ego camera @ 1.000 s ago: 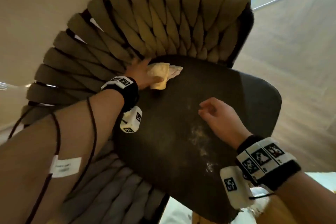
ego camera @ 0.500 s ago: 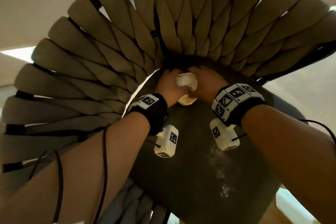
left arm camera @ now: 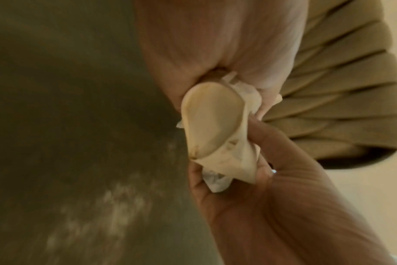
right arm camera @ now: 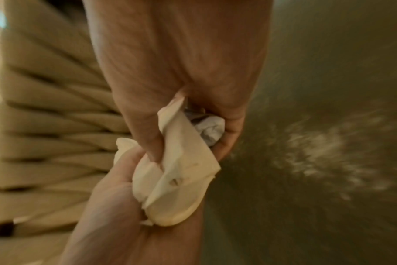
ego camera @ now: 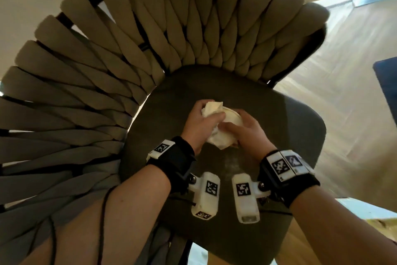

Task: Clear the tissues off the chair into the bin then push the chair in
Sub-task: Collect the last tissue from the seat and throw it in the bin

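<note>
- Both hands hold one bundle of tissues point(ego camera: 217, 127) between them, lifted just above the middle of the chair point(ego camera: 296, 127) seat.
- The left hand point(ego camera: 200, 124) curls its fingers over the far, upper part of the wad, thumb across the front; its grip is closed tight on paper.
- The right hand point(ego camera: 247, 133) wraps the near, lower part, fingers folded round it. The right wrist view shows a smaller crumpled piece point(right arm camera: 210, 130) tucked deep in its palm, behind the larger smooth sheet point(right arm camera: 181, 172).
- The left wrist view shows a loose corner point(left arm camera: 215, 181) hanging below the bundle, which is held only lightly there.
- To do this step well, I judge the person should squeeze everything into one compact ball and tuck that trailing corner in, so nothing drops on the way.
- One hand could then take the whole wad, freeing the other for the chair.
- The seat bears pale, dusty marks point(ego camera: 234, 162) near the wrists; whether these are tissue crumbs or wear I cannot tell.
- The woven backrest point(ego camera: 150, 49) fans round behind the hands.
- The bin is not plainly in view, so the carry needs a look round first.
- The chair is not yet pushed in.
</note>
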Demonstrator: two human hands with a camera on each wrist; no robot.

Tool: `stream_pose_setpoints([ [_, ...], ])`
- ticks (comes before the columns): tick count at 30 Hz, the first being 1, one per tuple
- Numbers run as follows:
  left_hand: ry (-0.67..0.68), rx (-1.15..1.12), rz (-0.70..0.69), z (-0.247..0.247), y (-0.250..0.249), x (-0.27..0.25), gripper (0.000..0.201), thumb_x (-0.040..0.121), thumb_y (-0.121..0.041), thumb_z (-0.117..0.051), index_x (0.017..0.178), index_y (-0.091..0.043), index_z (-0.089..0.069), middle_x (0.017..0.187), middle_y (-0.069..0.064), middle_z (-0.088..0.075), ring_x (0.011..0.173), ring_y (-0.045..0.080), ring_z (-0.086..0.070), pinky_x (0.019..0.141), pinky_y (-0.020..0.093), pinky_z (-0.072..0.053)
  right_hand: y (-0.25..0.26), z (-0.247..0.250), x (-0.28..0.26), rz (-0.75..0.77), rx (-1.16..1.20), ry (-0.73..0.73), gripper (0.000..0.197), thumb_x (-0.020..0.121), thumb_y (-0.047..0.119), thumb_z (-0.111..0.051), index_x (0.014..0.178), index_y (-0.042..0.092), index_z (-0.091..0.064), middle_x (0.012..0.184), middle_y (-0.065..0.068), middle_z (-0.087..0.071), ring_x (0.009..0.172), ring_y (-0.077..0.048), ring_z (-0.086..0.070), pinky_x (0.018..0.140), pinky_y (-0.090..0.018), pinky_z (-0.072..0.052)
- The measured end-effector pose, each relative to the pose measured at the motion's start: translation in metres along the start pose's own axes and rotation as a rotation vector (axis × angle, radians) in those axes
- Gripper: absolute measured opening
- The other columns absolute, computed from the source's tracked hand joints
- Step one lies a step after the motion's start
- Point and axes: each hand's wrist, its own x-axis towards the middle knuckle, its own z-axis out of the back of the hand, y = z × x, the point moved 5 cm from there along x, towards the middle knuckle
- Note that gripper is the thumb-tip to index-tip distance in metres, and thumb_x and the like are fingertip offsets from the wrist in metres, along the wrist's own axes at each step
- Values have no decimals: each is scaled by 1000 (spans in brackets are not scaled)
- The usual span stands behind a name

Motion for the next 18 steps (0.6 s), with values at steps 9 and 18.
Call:
stream_pose_setpoints([
  [9, 290, 451, -62, -189, 59, -57, 28, 82, -31, -67, 105, -15, -66, 101, 5, -71, 95, 22, -67, 87, 40, -54, -94, 155, -109, -52, 554, -221, 33, 82, 8, -64, 113, 17, -58, 107, -13, -69, 90, -27, -71, 68, -38, -59],
  [18, 518, 728, 7, -434, 193, -127, 48, 76, -59, -60, 112, -27, -56, 93, -1, -66, 87, 19, -65, 79, 34, -54, -271, 355, -204, -209, 919, -602, 23, 89, 17, -56, 112, 17, -55, 96, -12, -68, 77, -22, -67, 59, -33, -51],
])
